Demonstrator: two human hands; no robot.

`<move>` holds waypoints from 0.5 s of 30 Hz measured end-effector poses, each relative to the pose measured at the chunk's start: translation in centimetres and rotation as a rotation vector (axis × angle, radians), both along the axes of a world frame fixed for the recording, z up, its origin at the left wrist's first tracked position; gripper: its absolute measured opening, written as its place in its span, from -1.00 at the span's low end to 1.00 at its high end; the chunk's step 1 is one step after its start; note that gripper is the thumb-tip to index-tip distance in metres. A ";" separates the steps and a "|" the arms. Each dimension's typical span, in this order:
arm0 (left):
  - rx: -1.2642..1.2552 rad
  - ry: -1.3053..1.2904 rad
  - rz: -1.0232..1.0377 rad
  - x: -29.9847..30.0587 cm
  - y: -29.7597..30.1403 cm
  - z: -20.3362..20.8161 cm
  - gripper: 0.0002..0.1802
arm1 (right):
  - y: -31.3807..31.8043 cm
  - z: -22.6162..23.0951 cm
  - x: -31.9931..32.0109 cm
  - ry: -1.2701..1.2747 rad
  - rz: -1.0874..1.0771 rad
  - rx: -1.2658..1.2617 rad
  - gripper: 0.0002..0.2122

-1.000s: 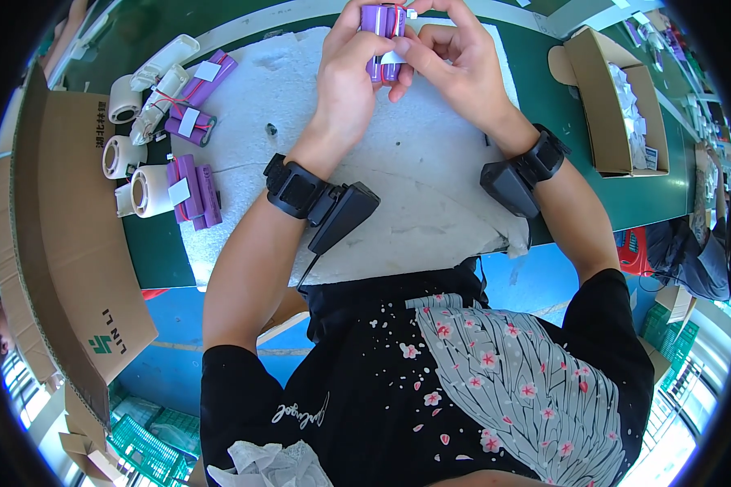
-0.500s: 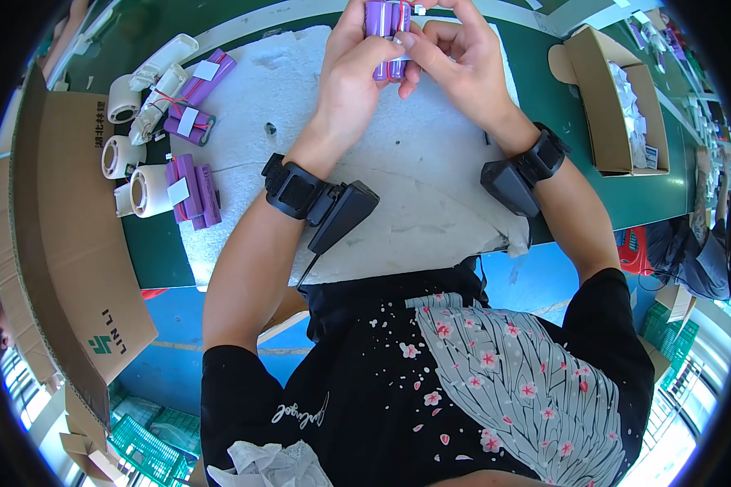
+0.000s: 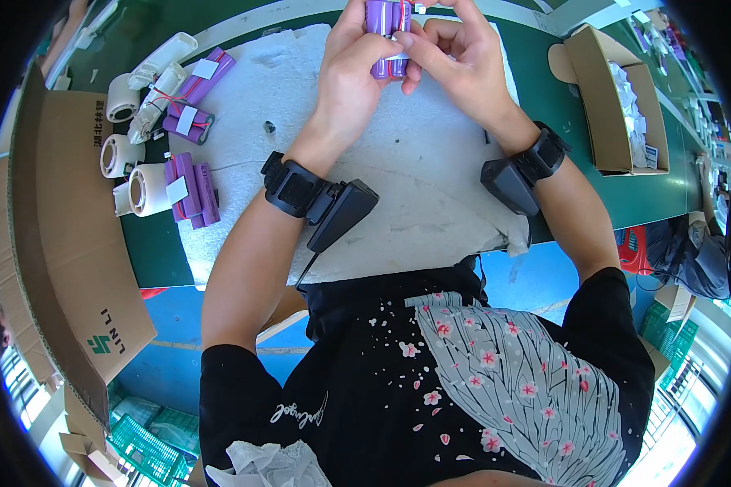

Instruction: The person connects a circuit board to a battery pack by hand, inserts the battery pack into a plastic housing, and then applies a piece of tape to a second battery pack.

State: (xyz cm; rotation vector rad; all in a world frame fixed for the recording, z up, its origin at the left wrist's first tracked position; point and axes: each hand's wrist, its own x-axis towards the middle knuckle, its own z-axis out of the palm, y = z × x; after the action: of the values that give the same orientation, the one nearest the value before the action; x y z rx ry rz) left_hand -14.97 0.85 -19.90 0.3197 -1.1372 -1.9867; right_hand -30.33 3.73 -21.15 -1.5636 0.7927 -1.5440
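Note:
A purple battery pack (image 3: 388,18) with red wires and a small white connector is held upright between both hands at the far edge of the view. My left hand (image 3: 352,75) wraps its fingers around the pack's left side, thumb across the front. My right hand (image 3: 455,65) pinches at its right side, the thumb pressed near a white patch on the front. What lies under the right fingertips is partly hidden. Below the hands is a white foam mat (image 3: 414,162). More purple battery packs (image 3: 188,188) with white labels lie along the mat's left edge.
Left of those packs stand several white tape rolls (image 3: 148,191) and long white-wrapped pieces (image 3: 161,61) on the green table (image 3: 156,252). A large cardboard box (image 3: 89,235) flanks the left side. An open carton (image 3: 597,105) with white paper sits right; another person is beyond it.
Both hands stay almost where they were, still on the battery pack; my right thumb has shifted very slightly. At the right edge, the other person's arm has moved.

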 end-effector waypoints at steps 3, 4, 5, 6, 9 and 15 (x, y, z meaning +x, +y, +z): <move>0.005 0.003 -0.007 -0.1 0.0 0.1 -0.41 | -1.6 -1.2 -0.6 -0.001 0.174 -0.444 -0.70; 0.002 -0.007 -0.004 -0.1 0.0 0.1 -0.42 | -1.6 -1.3 -0.7 0.000 0.171 -0.445 -0.70; -0.002 -0.017 -0.001 -0.1 0.0 0.1 -0.42 | -1.6 -1.3 -0.7 0.001 0.170 -0.447 -0.70; -0.001 -0.017 -0.001 -0.1 0.0 0.1 -0.42 | -1.6 -1.3 -0.7 0.002 0.168 -0.449 -0.70; 0.000 0.000 0.009 0.3 -0.1 -0.2 -0.43 | 1.0 1.0 0.6 0.010 0.000 -0.001 -0.69; -0.008 0.006 0.008 0.0 -0.3 -0.3 -0.44 | 1.6 1.5 0.5 0.050 -0.110 0.226 -0.68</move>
State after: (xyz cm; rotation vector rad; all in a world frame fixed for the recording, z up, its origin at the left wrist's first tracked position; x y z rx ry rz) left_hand -14.95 0.60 -20.25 0.3136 -1.1385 -1.9746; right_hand -29.83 5.35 -19.67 -1.4169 1.0584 -1.4413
